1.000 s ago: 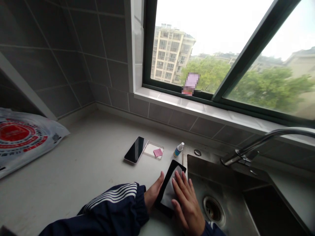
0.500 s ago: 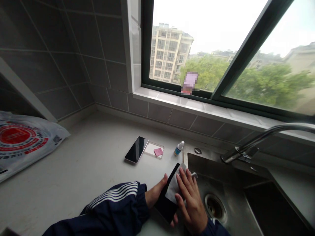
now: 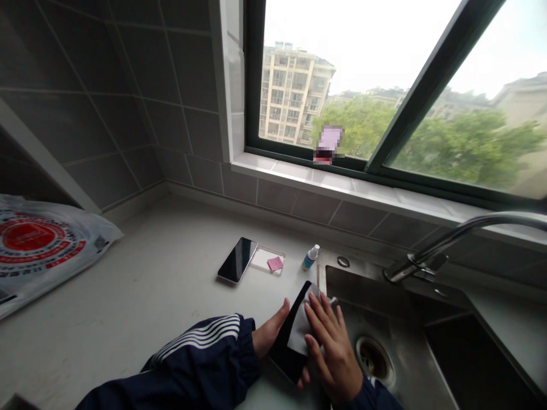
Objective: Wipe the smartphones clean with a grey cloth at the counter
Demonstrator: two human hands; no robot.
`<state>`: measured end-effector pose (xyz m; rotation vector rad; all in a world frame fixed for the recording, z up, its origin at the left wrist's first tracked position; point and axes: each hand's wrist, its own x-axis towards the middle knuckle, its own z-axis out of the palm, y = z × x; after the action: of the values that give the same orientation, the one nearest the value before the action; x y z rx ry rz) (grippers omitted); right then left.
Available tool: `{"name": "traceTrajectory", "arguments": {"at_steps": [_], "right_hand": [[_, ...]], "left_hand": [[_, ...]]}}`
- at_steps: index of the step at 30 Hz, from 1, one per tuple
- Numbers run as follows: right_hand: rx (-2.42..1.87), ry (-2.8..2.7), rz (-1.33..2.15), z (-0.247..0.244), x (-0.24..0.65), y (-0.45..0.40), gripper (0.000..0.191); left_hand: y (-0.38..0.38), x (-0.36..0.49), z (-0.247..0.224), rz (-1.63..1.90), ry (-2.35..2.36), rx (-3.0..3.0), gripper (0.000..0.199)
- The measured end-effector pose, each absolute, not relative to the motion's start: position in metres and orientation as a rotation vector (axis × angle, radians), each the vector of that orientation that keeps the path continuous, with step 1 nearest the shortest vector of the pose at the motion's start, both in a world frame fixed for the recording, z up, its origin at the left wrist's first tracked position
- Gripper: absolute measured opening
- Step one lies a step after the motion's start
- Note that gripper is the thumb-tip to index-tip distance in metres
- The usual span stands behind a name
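Pinching a flat black-bordered rectangular panel (image 3: 284, 356) from below and the side, the left hand (image 3: 269, 336) sits with its thumb along one long edge and its fingertips (image 3: 302, 380) just showing under the far side, so the fingers are closed narrowly around the panel. The right hand (image 3: 335, 353) lies over a crumpled white cloth (image 3: 302, 326), its fingers spread fairly wide and pressing the cloth against the panel's face. Both hands work at the edge of a pale stone tabletop (image 3: 149, 285), just beside the rim of a stainless steel sink (image 3: 376, 290), with the panel held over the tabletop's edge and the round sink drain (image 3: 373, 359) just beyond the right hand. Nothing stands between the hands and the panel. Farther up the tabletop, a black-screened smartphone (image 3: 237, 260) touches a clear plastic tray (image 3: 267, 259) holding a small pink square (image 3: 275, 263). A small white-capped blue spray bottle (image 3: 310, 259) stands upright nearby, a curved steel faucet (image 3: 478, 221) arches over the sink, and a white plastic bag with red print (image 3: 38, 245) lies well apart on the left.
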<state>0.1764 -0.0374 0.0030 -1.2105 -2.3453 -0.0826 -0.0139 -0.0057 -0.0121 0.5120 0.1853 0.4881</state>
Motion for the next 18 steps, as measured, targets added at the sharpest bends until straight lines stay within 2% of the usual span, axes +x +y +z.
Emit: {"name": "traceTrajectory", "arguments": {"at_steps": [5, 9, 13, 18], "right_hand": [[-1.250, -2.248, -0.096, 0.005, 0.181, -0.035, 0.054], [-1.157, -2.372, -0.132, 0.006, 0.175, -0.040, 0.056], [-0.929, -2.577, -0.105, 0.017, 0.165, -0.047, 0.057], [-0.799, -2.575, -0.016, 0.026, 0.159, -0.052, 0.046]], "left_hand": [[-0.008, -0.016, -0.009, 0.341, 0.254, 0.532, 0.095], [-0.006, -0.013, -0.002, 0.536, 0.307, 0.523, 0.087], [-0.003, -0.014, 0.003, 0.607, 0.439, 0.428, 0.088], [-0.004, -0.017, 0.009, 0.648, 0.514, 0.394, 0.079]]}}
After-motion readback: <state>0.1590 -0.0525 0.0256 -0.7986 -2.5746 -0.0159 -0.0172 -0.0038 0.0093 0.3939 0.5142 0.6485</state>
